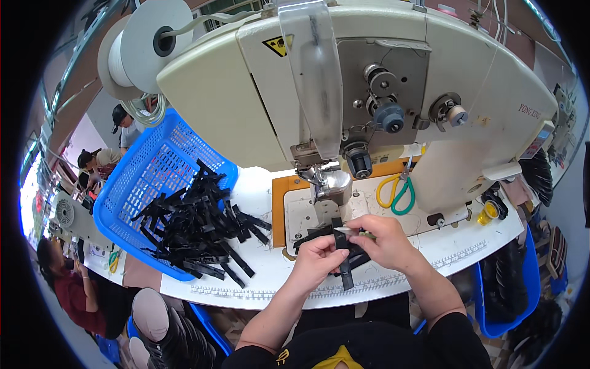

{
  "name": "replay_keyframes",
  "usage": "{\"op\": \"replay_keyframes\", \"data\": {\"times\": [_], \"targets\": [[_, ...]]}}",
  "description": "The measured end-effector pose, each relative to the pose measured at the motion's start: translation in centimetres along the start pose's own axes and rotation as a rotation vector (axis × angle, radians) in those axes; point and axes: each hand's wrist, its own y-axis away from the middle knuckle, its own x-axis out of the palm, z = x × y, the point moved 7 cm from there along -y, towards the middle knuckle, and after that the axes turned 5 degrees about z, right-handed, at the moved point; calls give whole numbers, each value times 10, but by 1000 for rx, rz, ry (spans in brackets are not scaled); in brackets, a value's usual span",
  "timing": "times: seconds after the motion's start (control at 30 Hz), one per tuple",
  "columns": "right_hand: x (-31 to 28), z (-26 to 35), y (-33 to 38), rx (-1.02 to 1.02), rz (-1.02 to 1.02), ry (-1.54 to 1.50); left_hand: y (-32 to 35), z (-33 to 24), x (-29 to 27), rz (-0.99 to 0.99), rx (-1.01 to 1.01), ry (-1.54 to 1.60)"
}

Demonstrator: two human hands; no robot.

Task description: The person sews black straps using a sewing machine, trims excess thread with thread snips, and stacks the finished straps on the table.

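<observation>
My left hand [318,258] pinches a black strap piece [345,264] just in front of the presser foot [330,184] of a cream industrial sewing machine [369,80]. My right hand [384,241] holds the same strap from the right and also grips a thin silver tool [345,229], its tip pointing left over the strap. More black strap pieces lie under both hands on the machine bed.
A blue plastic basket [147,178] at the left spills a pile of black straps [196,227] onto the white table [264,277]. Yellow-green scissors [396,192] lie behind my right hand. A white spool [144,46] sits at top left. Other people work at far left.
</observation>
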Motion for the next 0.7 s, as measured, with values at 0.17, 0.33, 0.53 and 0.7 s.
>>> {"op": "replay_keyframes", "data": {"times": [0.17, 0.33, 0.53, 0.7], "targets": [[-13, -4, 10, 15, -149, -144, 5, 1, -2, -31, -16, 34], [1, -3, 10, -16, -21, -60, 3, 7, -2, 0, -28, -17], [-1, -4, 17, 45, -78, -197, 3, -10, -37, -232, 92, -62], [31, 16, 13, -12, 88, -84, 10, -16, -45, -275, 126, -99]]}}
